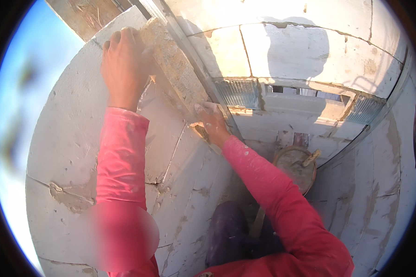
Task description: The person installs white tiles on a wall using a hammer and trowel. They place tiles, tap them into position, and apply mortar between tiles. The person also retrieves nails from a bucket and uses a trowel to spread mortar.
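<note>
A long, rough, pale board-like strip (173, 64), crusted with dust, lies slantwise against the white block wall, beside an upright metal-looking frame. My left hand (122, 62) is closed at its upper end, fingers curled and pressed along the edge. Lower down, my right hand (211, 121) grips the strip's near end, its skin whitened with dust. Whether the strip is wood or cut block cannot be told. Fine dust hazes the wall surface (157, 120) between my two hands.
A round bucket (296, 173) with grey contents and a wooden handle (312, 158) stands below right. Ahead, a sunlit block wall (291, 55) holds ribbed glass-like blocks (238, 92) and a narrow slotted opening (305, 92). Another block wall (370, 175) curves along the right.
</note>
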`<state>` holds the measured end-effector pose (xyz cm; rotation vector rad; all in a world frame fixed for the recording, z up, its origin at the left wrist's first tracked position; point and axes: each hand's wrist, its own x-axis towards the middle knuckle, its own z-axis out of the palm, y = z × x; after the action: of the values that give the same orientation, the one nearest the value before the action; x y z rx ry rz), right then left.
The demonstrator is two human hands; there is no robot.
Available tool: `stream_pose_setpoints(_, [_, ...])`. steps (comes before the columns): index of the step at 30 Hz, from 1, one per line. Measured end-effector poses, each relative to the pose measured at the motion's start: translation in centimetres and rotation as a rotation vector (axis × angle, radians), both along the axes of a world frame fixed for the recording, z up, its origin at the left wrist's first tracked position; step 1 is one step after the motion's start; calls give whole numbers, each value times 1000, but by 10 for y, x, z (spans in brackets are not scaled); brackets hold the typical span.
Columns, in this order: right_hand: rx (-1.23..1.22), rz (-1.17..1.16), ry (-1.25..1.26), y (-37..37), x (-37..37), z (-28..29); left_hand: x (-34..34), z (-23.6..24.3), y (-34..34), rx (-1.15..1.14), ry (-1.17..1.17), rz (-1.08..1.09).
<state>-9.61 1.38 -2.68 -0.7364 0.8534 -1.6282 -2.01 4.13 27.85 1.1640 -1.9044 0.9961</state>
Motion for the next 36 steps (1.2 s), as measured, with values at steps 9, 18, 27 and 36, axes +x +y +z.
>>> stream_pose_setpoints(9, [-4, 84, -43, 2, -10, 7, 0, 30, -44, 353, -111, -47])
stream_pose_setpoints(18, [-113, 91, 272, 31, -17, 4, -1, 4, -8, 428, 155, -144])
stream_pose_setpoints(27, [-102, 201, -131, 12, -48, -11, -19, 37, 12, 553, 115, -252])
stream_pose_setpoints(36, [-90, 305, -251, -2, -40, -26, -57, 25, -11, 518, 107, -385])
